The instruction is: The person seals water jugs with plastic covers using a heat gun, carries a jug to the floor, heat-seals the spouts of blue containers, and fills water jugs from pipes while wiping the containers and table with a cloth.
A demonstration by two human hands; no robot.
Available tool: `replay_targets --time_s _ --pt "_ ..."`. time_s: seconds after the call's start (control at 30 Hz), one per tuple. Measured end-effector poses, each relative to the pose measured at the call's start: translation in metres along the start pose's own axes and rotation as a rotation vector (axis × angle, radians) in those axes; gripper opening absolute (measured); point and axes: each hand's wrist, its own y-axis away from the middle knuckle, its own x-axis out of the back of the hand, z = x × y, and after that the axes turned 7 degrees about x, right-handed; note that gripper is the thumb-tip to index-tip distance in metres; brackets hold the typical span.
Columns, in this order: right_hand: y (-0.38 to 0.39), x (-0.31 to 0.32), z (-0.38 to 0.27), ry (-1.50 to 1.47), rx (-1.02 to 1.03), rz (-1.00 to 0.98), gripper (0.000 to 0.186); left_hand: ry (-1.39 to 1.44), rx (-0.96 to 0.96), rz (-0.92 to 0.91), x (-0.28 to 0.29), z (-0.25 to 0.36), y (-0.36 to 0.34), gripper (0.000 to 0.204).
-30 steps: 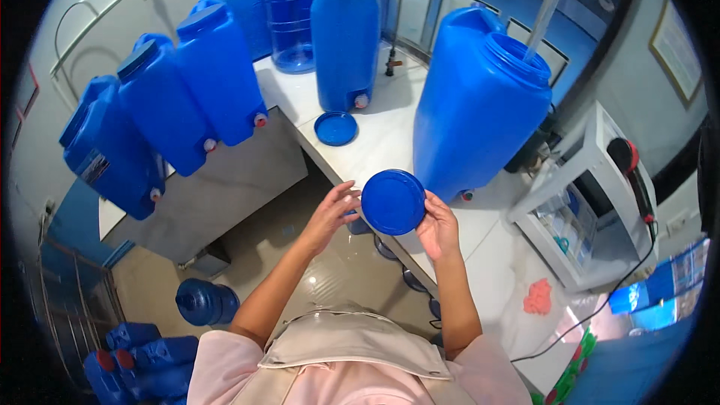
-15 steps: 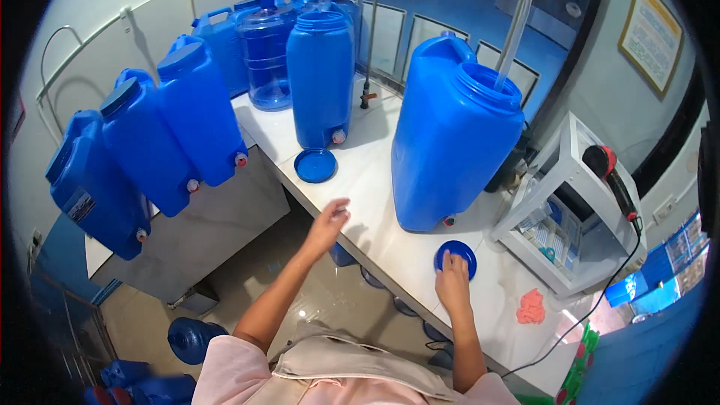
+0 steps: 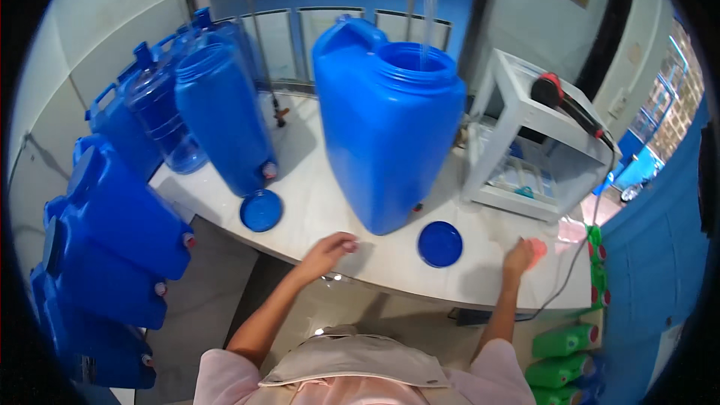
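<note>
Head view, looking down on a white counter (image 3: 315, 206) that runs from left of centre to lower right. Left hand (image 3: 330, 247), just below centre, rests on the counter edge with fingers loosely curled and nothing in them. Right hand (image 3: 519, 256), right of centre, lies on a pink cloth (image 3: 537, 249); whether the fingers pinch the cloth or merely press on it cannot be told, as the hand covers most of it. Between the hands a round blue lid (image 3: 440, 244) lies flat on the counter, touched by neither. Directly above it, at centre frame, stands a large blue jug (image 3: 386, 124), mouth open, with a thin stream of water (image 3: 430, 0) falling into it from the top edge; the source is cut off. A second lid (image 3: 261, 211) lies left of centre, below a taller drum (image 3: 223, 116) with a small tap near its base. Behind the drum a clear bottle (image 3: 161, 124) is partly hidden. More blue cans (image 3: 124, 217) lean in a row down the left rim, bent by the lens and cut off below. At right, a white rack (image 3: 536, 142) carries a dark, red-tipped tool (image 3: 559, 94) of unclear kind. Green bottles (image 3: 562, 341) at lower right are partly cut off.
</note>
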Motion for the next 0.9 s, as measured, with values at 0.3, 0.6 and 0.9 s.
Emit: replay_targets --time_s 0.3,0.6,0.9 --pt "0.152 0.134 -0.199 -0.97 0.354 -0.247 0.019 0.265 0.526 -0.522 -0.051 -0.033 0.013 0.043" --pt "0.193 0.2 -0.342 -1.076 0.877 -0.33 0.027 1.079 0.035 -0.128 -0.075 -0.089 0.071 0.045" --pt "0.262 0.198 -0.428 -1.482 0.587 -0.556 0.032 1.862 -0.311 -0.089 -0.055 -0.179 0.096 0.019"
